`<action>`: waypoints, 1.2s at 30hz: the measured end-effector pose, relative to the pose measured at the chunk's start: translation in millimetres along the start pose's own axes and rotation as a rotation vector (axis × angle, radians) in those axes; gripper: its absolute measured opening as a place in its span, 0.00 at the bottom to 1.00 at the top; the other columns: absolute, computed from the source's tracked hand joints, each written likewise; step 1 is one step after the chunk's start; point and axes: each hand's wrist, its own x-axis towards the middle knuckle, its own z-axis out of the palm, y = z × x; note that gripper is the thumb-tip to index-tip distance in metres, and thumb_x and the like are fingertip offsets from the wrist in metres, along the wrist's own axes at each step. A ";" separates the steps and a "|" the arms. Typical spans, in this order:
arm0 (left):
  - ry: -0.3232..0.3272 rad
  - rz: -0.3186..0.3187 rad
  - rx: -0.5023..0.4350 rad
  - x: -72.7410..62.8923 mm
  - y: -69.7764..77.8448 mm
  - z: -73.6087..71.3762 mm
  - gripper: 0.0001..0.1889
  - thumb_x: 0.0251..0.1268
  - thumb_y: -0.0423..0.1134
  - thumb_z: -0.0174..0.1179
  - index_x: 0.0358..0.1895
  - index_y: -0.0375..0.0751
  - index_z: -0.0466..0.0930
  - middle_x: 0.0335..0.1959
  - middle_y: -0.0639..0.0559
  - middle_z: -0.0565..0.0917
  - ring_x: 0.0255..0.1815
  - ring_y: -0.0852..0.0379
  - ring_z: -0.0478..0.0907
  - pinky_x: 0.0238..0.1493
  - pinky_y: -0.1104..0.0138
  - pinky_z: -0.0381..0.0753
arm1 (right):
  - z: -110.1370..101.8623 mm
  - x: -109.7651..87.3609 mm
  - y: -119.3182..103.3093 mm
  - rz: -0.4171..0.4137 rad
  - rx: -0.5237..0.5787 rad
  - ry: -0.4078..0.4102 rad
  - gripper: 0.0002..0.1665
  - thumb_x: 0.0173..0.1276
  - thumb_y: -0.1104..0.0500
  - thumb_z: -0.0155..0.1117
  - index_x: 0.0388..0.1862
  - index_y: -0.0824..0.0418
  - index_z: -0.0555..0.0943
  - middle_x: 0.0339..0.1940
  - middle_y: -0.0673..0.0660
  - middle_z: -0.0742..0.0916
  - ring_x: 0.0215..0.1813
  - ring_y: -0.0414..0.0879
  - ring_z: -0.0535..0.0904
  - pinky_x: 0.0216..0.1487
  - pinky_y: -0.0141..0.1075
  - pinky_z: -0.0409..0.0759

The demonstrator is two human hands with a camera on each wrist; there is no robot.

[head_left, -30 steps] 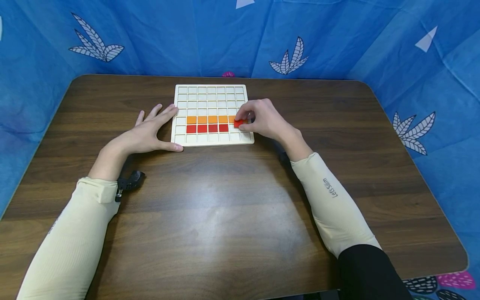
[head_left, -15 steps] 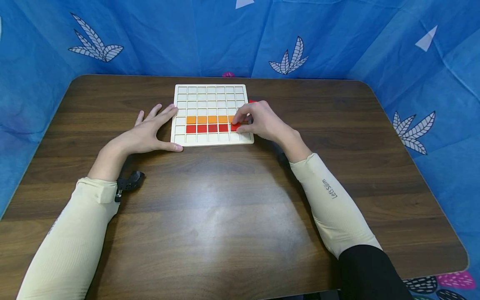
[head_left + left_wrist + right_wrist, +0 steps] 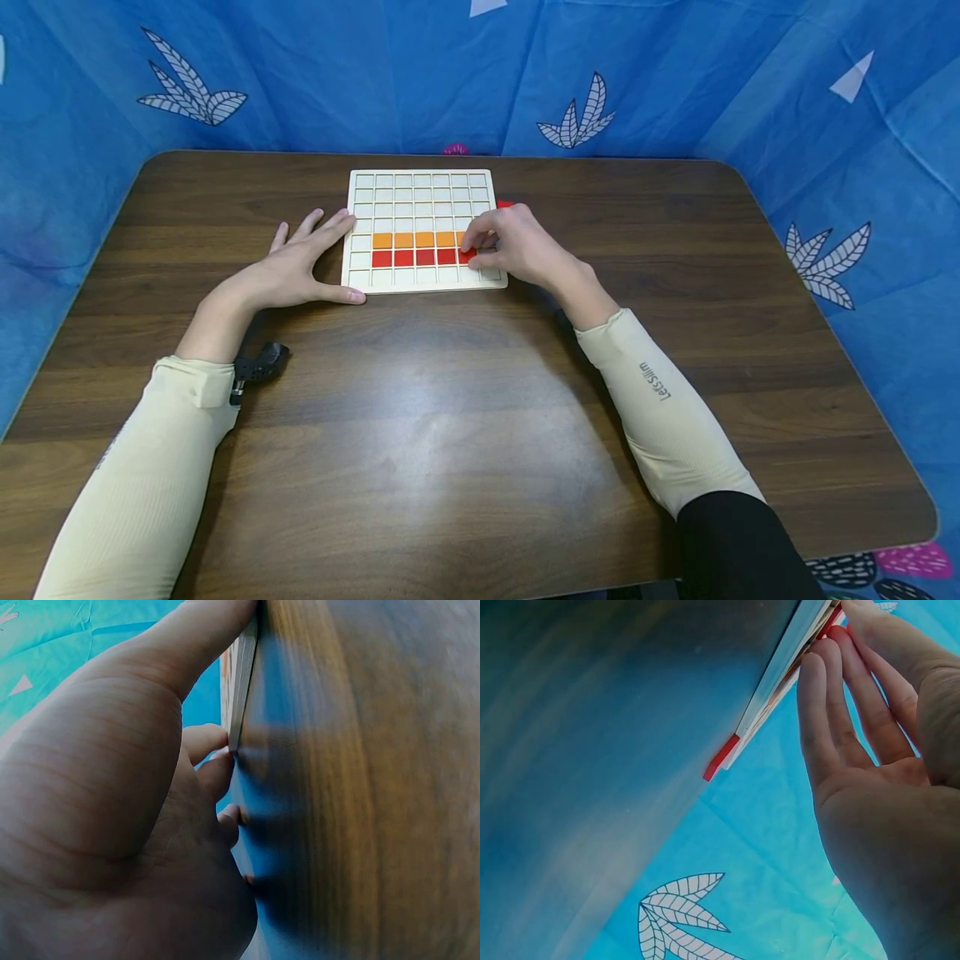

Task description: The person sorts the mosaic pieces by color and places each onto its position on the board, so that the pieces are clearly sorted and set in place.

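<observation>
A cream grid board [image 3: 420,290] lies flat on the table in the head view. Orange square tiles [image 3: 424,240] fill part of one row, with red square tiles [image 3: 425,257] in the row below. At the right end of that red row, my right hand [image 3: 528,243] pinches another red tile [image 3: 468,257], mostly covered by the fingers and low over its cell. My left hand [image 3: 296,267] rests with spread fingers at the board's left edge, its thumb by the near left corner. In the left wrist view, fingertips [image 3: 217,742] touch the board's side [image 3: 244,682].
Another red piece [image 3: 506,203] lies on the brown wooden table [image 3: 420,433] against the board's right side, partly behind the right hand. A blue patterned cloth [image 3: 322,75] hangs behind the table. A black wrist device [image 3: 262,362] sits at the left sleeve.
My right hand has moved slightly left and down with the red tile, from beside the orange row to the end of the red row. The left hand stays put.
</observation>
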 end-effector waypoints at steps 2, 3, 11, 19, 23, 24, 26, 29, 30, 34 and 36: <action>0.001 0.000 0.000 -0.1 -0.2 0.3 0.64 0.60 0.65 0.74 0.88 0.53 0.38 0.90 0.55 0.37 0.89 0.43 0.23 0.80 0.36 0.17 | -0.4 0.2 0.1 -0.001 0.001 0.014 0.12 0.65 0.59 0.81 0.47 0.57 0.92 0.44 0.51 0.92 0.46 0.45 0.82 0.54 0.38 0.83; 0.000 -0.001 -0.001 -0.1 -0.3 0.4 0.64 0.60 0.65 0.74 0.88 0.53 0.38 0.90 0.55 0.37 0.89 0.43 0.23 0.80 0.36 0.16 | -0.9 0.4 0.5 0.001 0.005 0.024 0.11 0.65 0.59 0.81 0.46 0.56 0.92 0.43 0.51 0.92 0.46 0.45 0.82 0.54 0.38 0.84; -0.006 -0.008 0.003 0.7 0.5 0.5 0.64 0.60 0.66 0.74 0.88 0.54 0.38 0.90 0.56 0.36 0.89 0.43 0.23 0.80 0.36 0.17 | -8.5 1.0 11.5 0.083 0.000 0.176 0.09 0.68 0.58 0.78 0.46 0.56 0.91 0.43 0.53 0.91 0.48 0.50 0.81 0.52 0.39 0.82; -0.005 -0.010 0.006 -0.4 0.3 0.8 0.64 0.59 0.66 0.74 0.88 0.53 0.38 0.90 0.55 0.36 0.89 0.43 0.23 0.80 0.36 0.17 | -19.2 6.3 27.9 0.164 0.008 0.255 0.13 0.70 0.58 0.76 0.52 0.59 0.90 0.51 0.57 0.91 0.49 0.50 0.84 0.57 0.40 0.85; -0.003 -0.009 0.004 -0.9 -0.1 0.8 0.64 0.59 0.66 0.74 0.88 0.52 0.38 0.90 0.54 0.36 0.89 0.42 0.23 0.80 0.36 0.16 | -23.1 10.6 37.6 0.211 0.006 0.269 0.15 0.71 0.58 0.75 0.55 0.59 0.89 0.53 0.57 0.91 0.50 0.49 0.83 0.59 0.40 0.84; -0.004 -0.009 0.003 -1.3 0.2 0.8 0.64 0.59 0.66 0.74 0.88 0.52 0.38 0.90 0.54 0.36 0.89 0.42 0.23 0.80 0.36 0.16 | -23.9 11.9 39.5 0.220 0.005 0.268 0.16 0.71 0.58 0.75 0.56 0.59 0.89 0.54 0.57 0.90 0.51 0.49 0.83 0.59 0.40 0.84; -0.006 -0.013 0.002 -1.5 0.1 0.9 0.64 0.59 0.66 0.74 0.88 0.52 0.38 0.90 0.55 0.36 0.89 0.42 0.23 0.80 0.36 0.16 | -25.3 14.4 42.5 0.247 0.000 0.255 0.17 0.72 0.58 0.74 0.57 0.58 0.88 0.55 0.57 0.90 0.53 0.50 0.82 0.61 0.40 0.83; -0.007 -0.013 0.000 -1.4 0.1 0.8 0.64 0.59 0.65 0.74 0.88 0.53 0.38 0.90 0.55 0.36 0.89 0.43 0.23 0.80 0.36 0.16 | -27.2 18.1 45.5 0.283 -0.001 0.225 0.18 0.72 0.58 0.73 0.59 0.58 0.87 0.58 0.57 0.89 0.56 0.50 0.81 0.64 0.40 0.83; -0.005 -0.012 0.000 -1.4 0.4 0.7 0.64 0.60 0.65 0.74 0.88 0.53 0.38 0.90 0.55 0.36 0.89 0.43 0.23 0.80 0.36 0.16 | -27.8 19.1 46.0 0.290 -0.002 0.215 0.18 0.72 0.58 0.73 0.60 0.58 0.87 0.58 0.57 0.89 0.56 0.50 0.81 0.65 0.40 0.82; -0.008 -0.012 0.004 -0.9 0.9 -0.1 0.64 0.60 0.66 0.73 0.88 0.53 0.37 0.90 0.55 0.36 0.89 0.43 0.22 0.80 0.36 0.16 | -29.1 21.8 48.3 0.316 0.002 0.181 0.19 0.72 0.58 0.73 0.61 0.57 0.87 0.60 0.57 0.88 0.58 0.51 0.80 0.66 0.40 0.82; -0.008 -0.014 0.007 -0.8 0.7 -0.4 0.64 0.60 0.66 0.73 0.88 0.54 0.37 0.90 0.56 0.36 0.89 0.43 0.22 0.80 0.36 0.16 | -29.0 22.5 49.6 0.325 0.004 0.159 0.19 0.73 0.59 0.73 0.61 0.57 0.87 0.62 0.57 0.87 0.59 0.50 0.79 0.67 0.40 0.81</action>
